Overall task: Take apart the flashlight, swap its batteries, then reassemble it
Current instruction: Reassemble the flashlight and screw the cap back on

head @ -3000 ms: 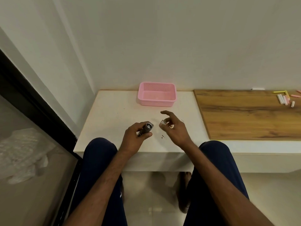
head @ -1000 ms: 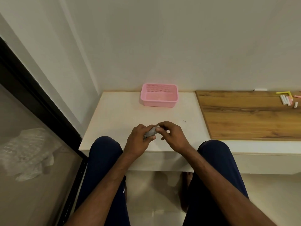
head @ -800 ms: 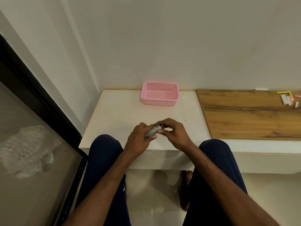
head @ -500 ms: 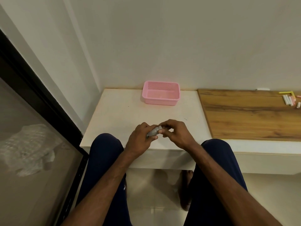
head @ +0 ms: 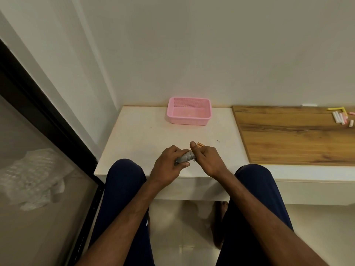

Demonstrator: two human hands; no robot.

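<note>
My left hand (head: 169, 162) is closed around a small grey metal flashlight body (head: 184, 158), held just above the white table's near edge. Its open end points right, toward my right hand (head: 206, 159). My right hand's fingers are pinched at that end of the flashlight. A copper-coloured cylinder, apparently a battery (head: 200, 144), shows above my right hand's fingers, gripped by them. What sits inside the flashlight tube is hidden by my fingers.
A pink plastic basket (head: 189, 120) stands at the back of the white table (head: 138, 139). A wooden counter (head: 292, 135) adjoins on the right, with chalk sticks (head: 341, 117) at its far end. A dark window frame (head: 44, 104) runs along the left. My knees sit under the table's near edge.
Three seconds ago my hands were apart, the right one holding a small piece. They have come together at the flashlight's end, and a copper-coloured cylinder now shows above my right fingers.
</note>
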